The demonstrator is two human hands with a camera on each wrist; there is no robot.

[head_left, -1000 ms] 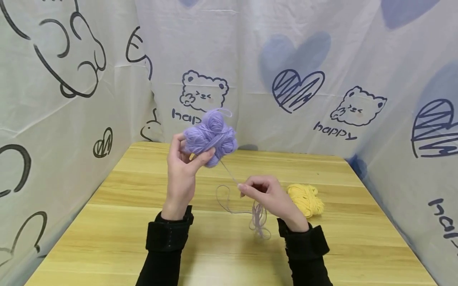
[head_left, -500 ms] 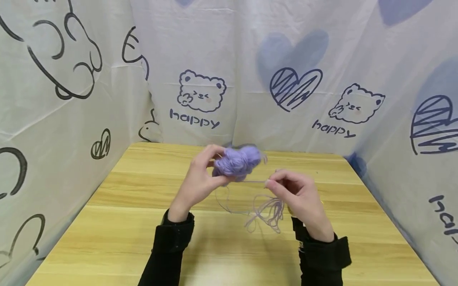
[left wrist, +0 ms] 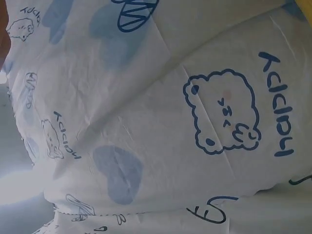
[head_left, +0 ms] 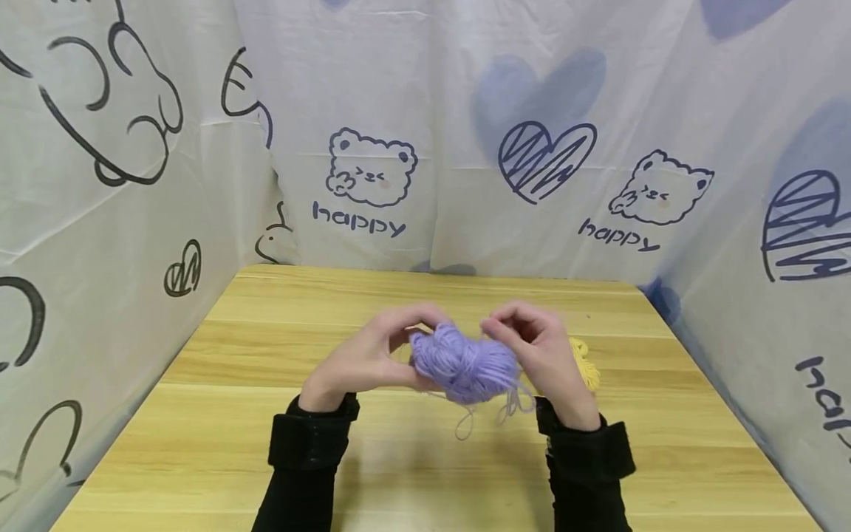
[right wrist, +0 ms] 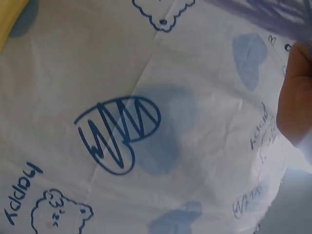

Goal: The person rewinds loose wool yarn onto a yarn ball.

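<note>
In the head view, my left hand (head_left: 375, 353) grips a lilac ball of yarn (head_left: 465, 363) from its left side, with the thumb below and the fingers over the back. My right hand (head_left: 541, 355) is at the ball's upper right, thumb and forefinger pinched together on the yarn strand; the strand itself is hard to make out at the fingertips. Loose lilac loops (head_left: 512, 403) hang below the ball. In the right wrist view, part of the right hand (right wrist: 295, 97) shows at the right edge, below blurred lilac yarn (right wrist: 278, 14).
A yellow ball of yarn (head_left: 585, 363) lies on the wooden table (head_left: 219, 436), partly hidden behind the right hand. White cloth (head_left: 452, 89) printed with bears and hearts hangs around the table's back and sides.
The left hand has brought the lilac ball down and to the right, turning it. The right hand moved right, drawing the strand out, then came back up close beside the ball.
</note>
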